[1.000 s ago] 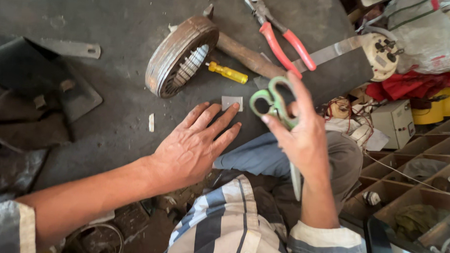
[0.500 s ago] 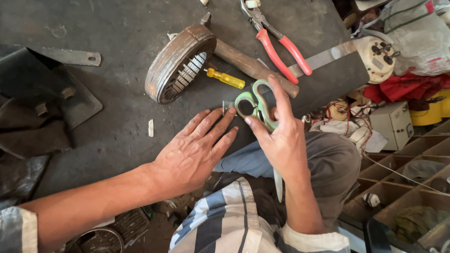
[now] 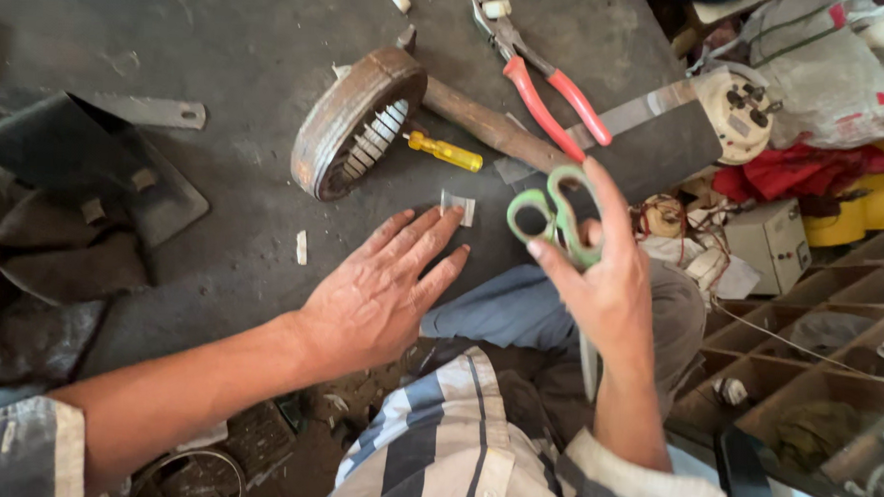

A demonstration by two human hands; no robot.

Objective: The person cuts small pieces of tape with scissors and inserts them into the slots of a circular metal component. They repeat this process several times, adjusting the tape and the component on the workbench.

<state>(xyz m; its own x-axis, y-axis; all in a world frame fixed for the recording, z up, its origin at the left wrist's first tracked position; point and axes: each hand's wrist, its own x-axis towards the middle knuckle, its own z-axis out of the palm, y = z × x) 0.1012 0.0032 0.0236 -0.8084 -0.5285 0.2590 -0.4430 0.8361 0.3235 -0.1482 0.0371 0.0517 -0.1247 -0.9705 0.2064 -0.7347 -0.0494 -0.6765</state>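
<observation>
Green scissors [image 3: 553, 211] in raised right hand [image 3: 607, 293]; left hand [image 3: 382, 295] flat, fingers [image 3: 425, 240] spread.

Right hand [image 3: 607, 293] raised off bench [image 3: 224, 35], fingers closed through green handles of scissors [image 3: 556, 213]; blade points down toward lap. Left hand [image 3: 387, 291] flat, fingers spread, tips pointing to 1 o'clock, just short of a small clear strip [image 3: 458, 207]. Rusty stator ring [image 3: 353, 123] at 12 o'clock of left hand; yellow screwdriver [image 3: 447, 152] beside it. Red pliers [image 3: 541, 80] at 12 o'clock of scissors.
</observation>
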